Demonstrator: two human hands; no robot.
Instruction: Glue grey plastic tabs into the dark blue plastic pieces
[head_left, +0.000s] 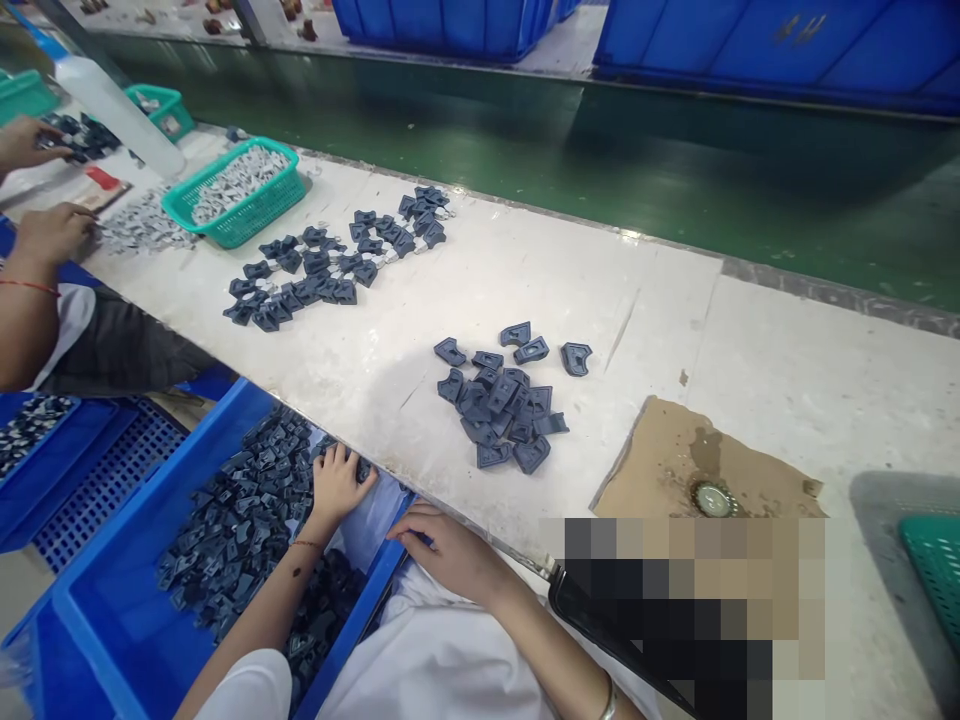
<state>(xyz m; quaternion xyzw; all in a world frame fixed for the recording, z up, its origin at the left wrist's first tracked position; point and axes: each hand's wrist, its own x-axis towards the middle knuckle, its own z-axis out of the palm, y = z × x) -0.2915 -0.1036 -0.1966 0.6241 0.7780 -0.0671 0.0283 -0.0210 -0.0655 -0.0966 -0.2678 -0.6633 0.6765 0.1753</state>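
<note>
My left hand (341, 485) reaches over the blue bin (120, 610) at the table edge, fingers curled over several dark grey plastic parts (363, 468); its palm side is hidden. Many more such parts (247, 510) fill the bin. By the bin's right rim rests my right hand (442, 548), fingers loosely bent and somewhat apart, with nothing visible in them. On the white table (585, 270) ahead lies a loose pile of the same dark parts (499, 400). Farther left, more dark parts (315, 265) are spread out, with small white pieces among them.
A green basket (247, 220) of small white pieces stands at the back left, near a white bottle (112, 110). A co-worker's hands (56, 235) are at the far left. Cardboard (652, 460) with a round metal piece lies at right, next to a blurred patch. Blue crates (780, 50) stand behind.
</note>
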